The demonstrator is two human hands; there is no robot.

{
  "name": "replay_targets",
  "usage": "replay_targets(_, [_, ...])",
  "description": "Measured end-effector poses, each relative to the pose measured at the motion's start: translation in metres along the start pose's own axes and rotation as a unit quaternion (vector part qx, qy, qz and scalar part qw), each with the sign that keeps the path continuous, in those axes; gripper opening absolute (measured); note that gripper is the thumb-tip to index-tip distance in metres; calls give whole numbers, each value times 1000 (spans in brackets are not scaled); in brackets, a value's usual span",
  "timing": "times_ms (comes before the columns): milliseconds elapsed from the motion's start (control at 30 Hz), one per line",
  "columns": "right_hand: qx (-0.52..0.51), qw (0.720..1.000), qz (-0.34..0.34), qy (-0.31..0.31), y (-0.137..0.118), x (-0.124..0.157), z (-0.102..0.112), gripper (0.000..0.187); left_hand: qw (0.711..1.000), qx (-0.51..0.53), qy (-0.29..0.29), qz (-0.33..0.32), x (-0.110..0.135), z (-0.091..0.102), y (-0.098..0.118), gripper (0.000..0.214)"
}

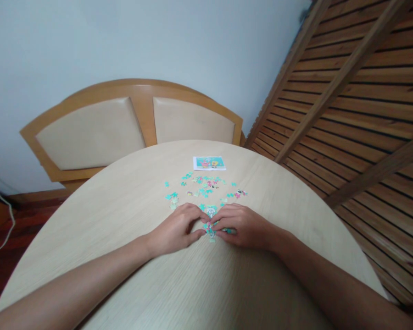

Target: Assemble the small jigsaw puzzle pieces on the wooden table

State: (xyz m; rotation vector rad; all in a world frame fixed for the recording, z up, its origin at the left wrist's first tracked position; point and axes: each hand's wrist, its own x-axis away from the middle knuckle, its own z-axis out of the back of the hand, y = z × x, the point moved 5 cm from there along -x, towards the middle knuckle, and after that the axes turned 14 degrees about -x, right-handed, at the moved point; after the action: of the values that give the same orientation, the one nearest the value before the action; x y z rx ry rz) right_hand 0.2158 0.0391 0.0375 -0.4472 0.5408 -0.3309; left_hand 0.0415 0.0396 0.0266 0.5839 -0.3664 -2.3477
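My left hand (181, 228) rests on the table, thumb and fingers curved around the left edge of a partly joined jigsaw puzzle (211, 211). From the other side my right hand (245, 225) grips the puzzle's right edge, its fingers bent and lying over some of the pieces. The joined part shows a pale cartoon figure on turquoise, with a pink patch between my fingertips. Exactly which pieces each hand pinches is partly hidden. Loose jigsaw pieces (205, 190), mostly turquoise with some pink and yellow, lie scattered just beyond my hands.
A picture card (209, 163) with cartoon figures lies beyond the pieces on the round wooden table (124, 206). Behind the table stands a padded wooden backrest (142, 91) against the wall. A slatted wooden panel (347, 101) slants along the right. A white cable (11, 220) hangs at left.
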Motion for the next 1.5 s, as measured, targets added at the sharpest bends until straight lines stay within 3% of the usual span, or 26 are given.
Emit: replay_targets(1500, [-6, 1000, -4, -25, -6, -2, -2, 14, 998, -55, 20, 15, -1, 3, -9, 17])
